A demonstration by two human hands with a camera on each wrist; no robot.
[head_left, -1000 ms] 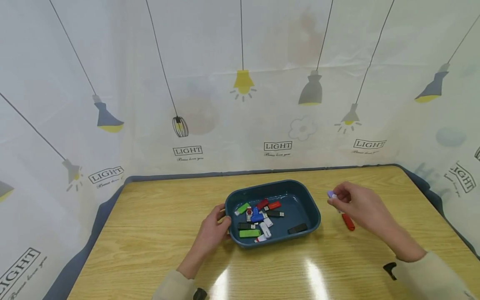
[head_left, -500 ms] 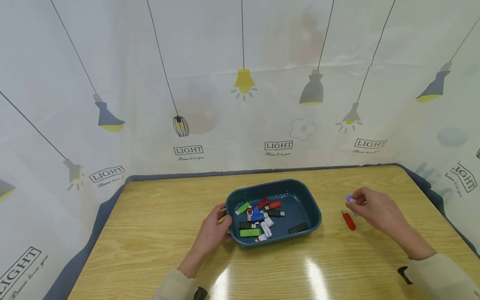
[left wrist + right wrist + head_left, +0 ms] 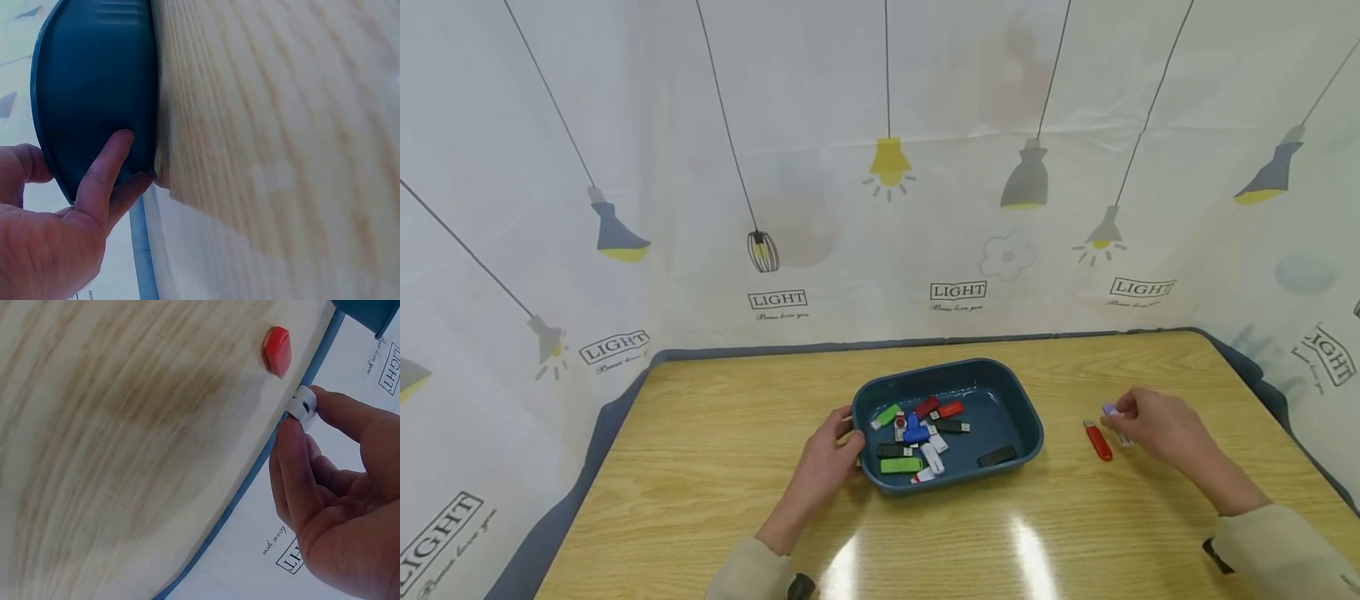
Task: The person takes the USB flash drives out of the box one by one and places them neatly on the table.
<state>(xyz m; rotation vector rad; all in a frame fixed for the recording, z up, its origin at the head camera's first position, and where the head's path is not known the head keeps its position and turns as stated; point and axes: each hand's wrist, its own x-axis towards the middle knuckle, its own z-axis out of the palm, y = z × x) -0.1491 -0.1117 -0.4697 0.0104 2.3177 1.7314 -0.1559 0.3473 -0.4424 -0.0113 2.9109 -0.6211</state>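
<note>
A dark teal plastic bin (image 3: 988, 417) sits mid-table with several USB sticks in green, red, blue, black and white, mostly heaped in its left half. My left hand (image 3: 826, 460) holds the bin's left end. In the left wrist view, the thumb is at the rim and the fingers (image 3: 100, 178) lie against the outer wall. To the bin's right, my right hand (image 3: 1168, 427) pinches a white and lilac USB stick (image 3: 303, 404) between thumb and fingertips, low over the table. Just left of it lies a red USB stick (image 3: 1099, 442), metal plug pointing away from me.
One black USB stick (image 3: 997, 457) lies apart from the heap, in the bin's front right. The wooden table (image 3: 722, 467) ends at the back and sides against a white cloth (image 3: 820, 183) printed with lamps.
My right hand has carried the white and lilac USB stick rightward past the red one, then lowered it toward the table. My left hand and the bin have stayed put.
</note>
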